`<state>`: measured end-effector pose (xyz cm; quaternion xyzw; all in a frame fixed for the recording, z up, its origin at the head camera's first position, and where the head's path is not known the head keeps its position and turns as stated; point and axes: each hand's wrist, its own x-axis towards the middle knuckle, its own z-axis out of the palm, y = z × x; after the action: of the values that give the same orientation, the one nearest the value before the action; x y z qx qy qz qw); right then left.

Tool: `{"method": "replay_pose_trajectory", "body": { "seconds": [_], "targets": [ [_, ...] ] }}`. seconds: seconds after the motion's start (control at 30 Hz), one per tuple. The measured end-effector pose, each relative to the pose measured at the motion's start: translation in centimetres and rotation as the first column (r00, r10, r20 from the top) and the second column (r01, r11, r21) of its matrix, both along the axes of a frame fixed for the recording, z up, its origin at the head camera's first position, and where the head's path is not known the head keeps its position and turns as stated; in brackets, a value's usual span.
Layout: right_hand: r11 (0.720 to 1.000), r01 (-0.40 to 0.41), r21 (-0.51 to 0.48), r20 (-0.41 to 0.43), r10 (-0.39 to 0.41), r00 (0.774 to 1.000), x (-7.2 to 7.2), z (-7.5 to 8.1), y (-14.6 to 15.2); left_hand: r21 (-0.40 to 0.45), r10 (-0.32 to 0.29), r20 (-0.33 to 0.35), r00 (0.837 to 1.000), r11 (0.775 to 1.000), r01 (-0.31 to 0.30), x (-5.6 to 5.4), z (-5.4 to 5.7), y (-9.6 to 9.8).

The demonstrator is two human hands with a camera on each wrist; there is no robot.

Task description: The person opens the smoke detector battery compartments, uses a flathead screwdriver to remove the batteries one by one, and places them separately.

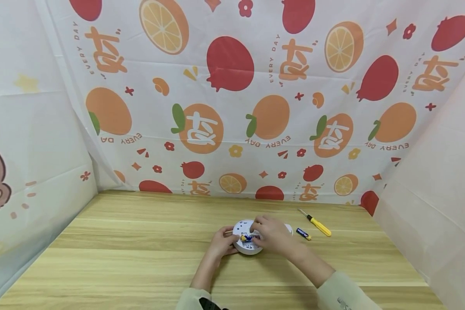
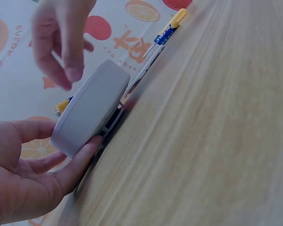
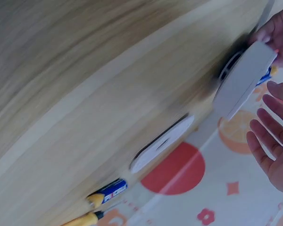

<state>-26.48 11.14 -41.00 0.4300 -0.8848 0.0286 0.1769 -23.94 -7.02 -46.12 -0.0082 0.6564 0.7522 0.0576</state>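
A round white battery-powered device (image 1: 240,227) is held on edge-side by my left hand (image 1: 221,243), thumb at its upper rim and fingers beneath it in the left wrist view. A blue-and-yellow battery (image 1: 245,237) lies at the compartment in its upper face; its yellow end (image 2: 62,106) sticks up past the rim. Over the device hovers my right hand (image 1: 274,235), its fingers (image 3: 269,136) loosely bent and spread. The right wrist view shows nothing between them. Whether a fingertip touches the battery is hidden in the head view.
Right of the device lies a flat white cover (image 3: 162,143), partly behind my right hand in the head view. Beyond it are a loose blue-and-yellow battery (image 1: 304,234) and a yellow-handled screwdriver (image 1: 320,226). Fruit-printed cloth (image 1: 232,129) hangs behind the wooden table (image 1: 139,245).
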Motion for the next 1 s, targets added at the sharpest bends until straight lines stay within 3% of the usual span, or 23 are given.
{"method": "replay_pose_trajectory", "body": {
  "seconds": [0.1, 0.57, 1.0],
  "targets": [
    [0.999, -0.038, -0.011, -0.034, 0.038, 0.999, 0.2, -0.2, -0.9, 0.003, -0.004, -0.007, 1.0, 1.0, 0.004, 0.0, -0.1, -0.1],
    [0.998, -0.054, 0.011, -0.15, 0.055, 0.987, 0.0, -1.4, -2.3, 0.009, -0.019, -0.016, 1.0, 1.0, 0.02, 0.1, 0.0, 0.0],
    [1.0, -0.024, -0.008, -0.066, 0.023, 0.998, 0.1, -0.2, -1.8, 0.014, -0.015, -0.019, 1.0, 1.0, 0.015, 0.0, 0.1, 0.0]
  ]
}}
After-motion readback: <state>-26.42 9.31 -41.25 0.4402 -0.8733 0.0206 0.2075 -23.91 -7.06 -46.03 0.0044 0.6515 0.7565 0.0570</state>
